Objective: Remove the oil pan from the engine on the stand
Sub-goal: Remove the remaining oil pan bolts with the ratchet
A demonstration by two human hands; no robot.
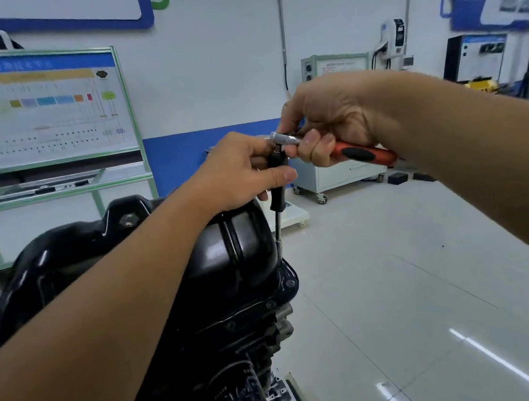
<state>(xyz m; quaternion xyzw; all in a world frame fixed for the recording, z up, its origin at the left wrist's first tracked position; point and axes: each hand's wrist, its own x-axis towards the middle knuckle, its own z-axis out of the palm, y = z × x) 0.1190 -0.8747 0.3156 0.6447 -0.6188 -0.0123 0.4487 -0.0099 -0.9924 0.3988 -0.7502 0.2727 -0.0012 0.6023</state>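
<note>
A person's right hand grips the orange-and-black ratchet handle while the left hand pinches the black extension just below the ratchet head. The extension runs down w/ its socket at the flange of the black oil pan, which sits atop the upturned engine, center-left.

Both forearms outstretched, left hand and right hand close together, fingers curled.

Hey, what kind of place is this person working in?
Probably an automotive training workshop: an engine with its black oil pan up, a wiring-diagram trainer board, and wheeled cabinets.
</note>
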